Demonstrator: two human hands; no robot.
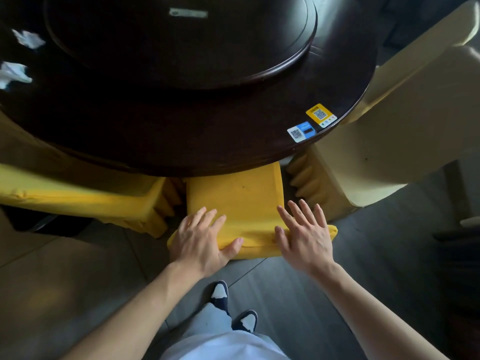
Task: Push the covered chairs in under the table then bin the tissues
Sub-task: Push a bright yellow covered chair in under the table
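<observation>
1. Left hand (201, 239): flat on the top edge of the yellow covered chair (236, 201) at centre frame, fingers spread over the back, thumb hooked on the near face. Not gripping, just pressing.
2. Right hand (305, 239): same pose on the right end of that chair top, fingers splayed wide, palm down, thumb on the near face.
3. That chair: seat partly under the rim of the dark round table (181, 131), back edge sticking out toward the person.
4. Second yellow covered chair (85, 193) at left of frame, just beside the first, also partly under the table edge.
5. Pale cream covered chair (384, 141) at right of frame, tucked against the table rim.
6. Two crumpled white tissues on the tabletop, upper left of frame: one (28, 38) further up, one (13, 74) at the frame edge. Apart from each other, well away from both hands.
7. Raised turntable (181, 35) sits mid-table, top of frame.
8. Yellow QR sticker (320, 115) and blue QR sticker (301, 131) near the table rim, right of centre.
9. Person's shoes (233, 307) on grey floor tiles, bottom centre.
</observation>
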